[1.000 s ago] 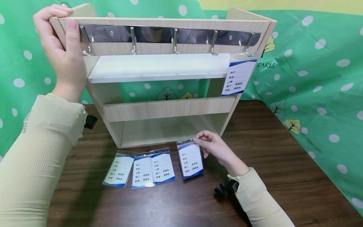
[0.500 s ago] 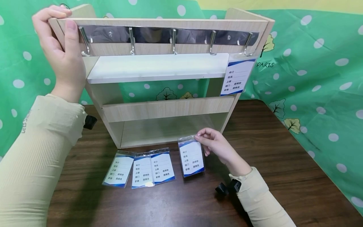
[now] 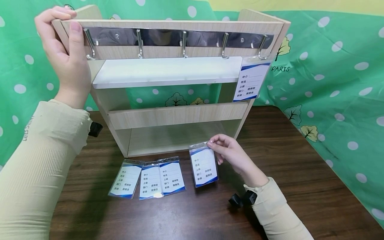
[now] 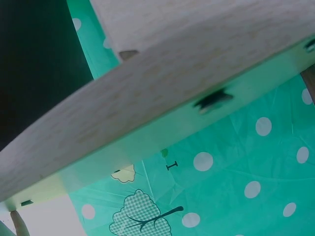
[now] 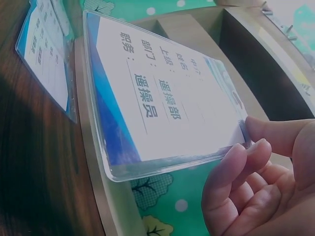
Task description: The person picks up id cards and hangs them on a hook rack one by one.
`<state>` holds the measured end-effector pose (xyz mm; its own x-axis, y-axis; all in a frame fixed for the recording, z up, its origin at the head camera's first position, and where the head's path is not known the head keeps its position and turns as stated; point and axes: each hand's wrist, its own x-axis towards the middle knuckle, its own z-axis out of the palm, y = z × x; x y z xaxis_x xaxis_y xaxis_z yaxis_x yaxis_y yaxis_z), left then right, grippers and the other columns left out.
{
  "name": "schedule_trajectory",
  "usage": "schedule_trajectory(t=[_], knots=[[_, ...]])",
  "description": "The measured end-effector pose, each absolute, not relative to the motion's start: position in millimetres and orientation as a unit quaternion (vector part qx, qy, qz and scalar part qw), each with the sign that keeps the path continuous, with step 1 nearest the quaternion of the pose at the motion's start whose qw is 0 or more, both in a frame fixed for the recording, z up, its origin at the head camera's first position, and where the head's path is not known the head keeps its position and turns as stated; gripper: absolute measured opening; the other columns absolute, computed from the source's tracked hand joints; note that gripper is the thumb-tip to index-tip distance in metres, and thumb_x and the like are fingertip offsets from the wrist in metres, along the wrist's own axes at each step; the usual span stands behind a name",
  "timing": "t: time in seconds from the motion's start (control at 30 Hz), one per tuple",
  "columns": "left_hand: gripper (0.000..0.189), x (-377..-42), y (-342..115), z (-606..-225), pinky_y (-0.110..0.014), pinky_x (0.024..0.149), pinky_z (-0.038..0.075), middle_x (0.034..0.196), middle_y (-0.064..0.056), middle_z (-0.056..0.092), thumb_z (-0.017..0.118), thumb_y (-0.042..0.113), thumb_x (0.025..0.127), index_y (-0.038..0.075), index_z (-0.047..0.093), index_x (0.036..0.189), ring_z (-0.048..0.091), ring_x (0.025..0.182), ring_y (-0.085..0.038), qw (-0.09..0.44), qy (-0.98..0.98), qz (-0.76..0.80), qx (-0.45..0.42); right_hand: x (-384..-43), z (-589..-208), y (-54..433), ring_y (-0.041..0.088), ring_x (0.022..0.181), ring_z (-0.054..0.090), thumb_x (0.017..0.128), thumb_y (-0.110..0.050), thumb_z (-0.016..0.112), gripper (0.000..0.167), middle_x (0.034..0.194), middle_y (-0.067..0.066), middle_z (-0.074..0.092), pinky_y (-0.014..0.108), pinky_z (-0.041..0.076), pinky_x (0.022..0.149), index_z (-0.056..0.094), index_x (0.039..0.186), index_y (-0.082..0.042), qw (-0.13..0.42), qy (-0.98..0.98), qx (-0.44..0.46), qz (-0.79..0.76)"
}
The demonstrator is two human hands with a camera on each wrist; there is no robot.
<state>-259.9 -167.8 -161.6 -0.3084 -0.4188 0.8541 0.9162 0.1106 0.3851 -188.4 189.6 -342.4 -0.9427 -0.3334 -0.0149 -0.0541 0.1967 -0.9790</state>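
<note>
My right hand (image 3: 232,153) pinches a badge in a clear plastic sleeve (image 3: 204,166) by its upper right corner. In the right wrist view the badge (image 5: 152,98) is tilted and clear of the table, thumb and fingertips at its slotted end. At the upper left, my left hand (image 3: 67,53) grips the corner of a light wood shelf (image 3: 180,115), thumb on the front board. That board carries a metal strip (image 3: 162,36) with several hooks. One badge (image 3: 252,81) hangs from the rightmost hook (image 3: 262,46). The left wrist view shows mostly the shelf's side panel (image 4: 133,93), not the hand.
Three badges lie on the dark wood table (image 3: 180,220) before the shelf: a left badge (image 3: 126,180), a middle badge (image 3: 151,180) and a right badge (image 3: 172,176), the latter two overlapping. Green dotted cloth (image 3: 330,100) hangs behind and to the right.
My right hand has moved slightly up and to the right, and the pinched badge has come with it. The left hand keeps its grip on the shelf corner.
</note>
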Motion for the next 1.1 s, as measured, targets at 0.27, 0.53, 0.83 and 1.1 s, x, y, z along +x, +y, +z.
schedule_trajectory(t=[0.27, 0.53, 0.83, 1.1], knots=[[0.011, -261.3, -168.0, -161.5, -0.028, 0.102, 0.041, 0.105, -0.008, 0.053, 0.048, -0.002, 0.088, 0.005, 0.051, 0.096, 0.050, 0.111, -0.024, 0.532, -0.506, -0.633, -0.246, -186.0, -337.8, 190.0, 0.008, 0.050, 0.045, 0.099, -0.011, 0.056, 0.017, 0.076, -0.005, 0.061, 0.021, 0.044, 0.049, 0.055, 0.108, 0.003, 0.107, 0.764, -0.127, -0.623], [0.011, -261.5, -168.0, -161.6, -0.029, 0.102, 0.040, 0.105, -0.008, 0.053, 0.048, -0.002, 0.088, 0.005, 0.051, 0.096, 0.050, 0.111, -0.024, 0.532, -0.505, -0.633, -0.247, -184.9, -337.0, 190.5, 0.007, 0.050, 0.045, 0.099, -0.009, 0.055, 0.017, 0.076, -0.005, 0.060, 0.021, 0.044, 0.048, 0.056, 0.109, 0.004, 0.103, 0.760, -0.129, -0.628], [0.011, -261.8, -167.4, -161.5, -0.028, 0.101, 0.041, 0.105, -0.009, 0.053, 0.048, -0.002, 0.088, 0.004, 0.051, 0.096, 0.051, 0.111, -0.024, 0.533, -0.503, -0.635, -0.244, -185.7, -337.7, 190.3, 0.008, 0.049, 0.045, 0.099, -0.010, 0.055, 0.015, 0.076, -0.005, 0.060, 0.022, 0.044, 0.048, 0.056, 0.108, 0.003, 0.104, 0.759, -0.128, -0.629], [0.011, -262.4, -166.7, -160.9, -0.028, 0.099, 0.042, 0.104, -0.010, 0.054, 0.049, -0.003, 0.087, 0.004, 0.052, 0.096, 0.051, 0.109, -0.025, 0.535, -0.493, -0.641, -0.245, -187.1, -339.4, 188.9, 0.008, 0.050, 0.044, 0.098, -0.011, 0.057, 0.013, 0.074, -0.005, 0.060, 0.022, 0.044, 0.049, 0.057, 0.105, 0.000, 0.112, 0.761, -0.125, -0.627]])
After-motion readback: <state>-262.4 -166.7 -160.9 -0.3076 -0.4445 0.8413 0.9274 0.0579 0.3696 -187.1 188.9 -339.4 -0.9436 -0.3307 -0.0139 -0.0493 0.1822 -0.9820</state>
